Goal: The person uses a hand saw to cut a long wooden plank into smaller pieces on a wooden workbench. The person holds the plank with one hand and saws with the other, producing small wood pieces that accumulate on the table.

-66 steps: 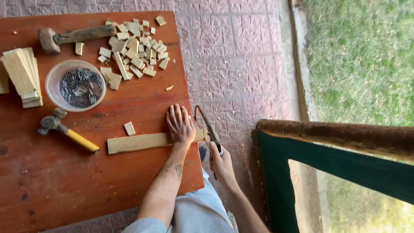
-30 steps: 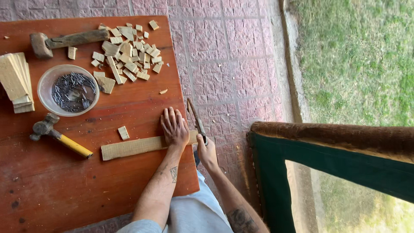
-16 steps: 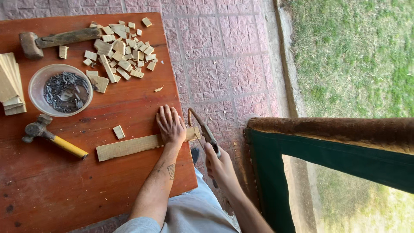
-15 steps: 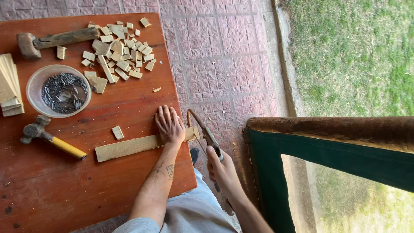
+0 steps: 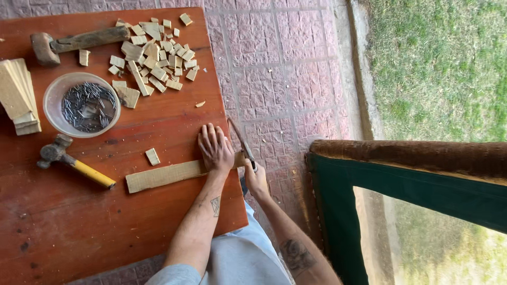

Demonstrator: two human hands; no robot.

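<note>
The left hand pressed flat, fingers spread, on the wooden strip, whose overhanging end met the hand saw gripped by the right hand.

A reddish wooden table fills the view from 7 to 11 o'clock, standing on pinkish patterned paving. At 1 o'clock daylit grass begins past a concrete edge, and a green-and-brown upholstered chair sits at 4 o'clock.
</note>
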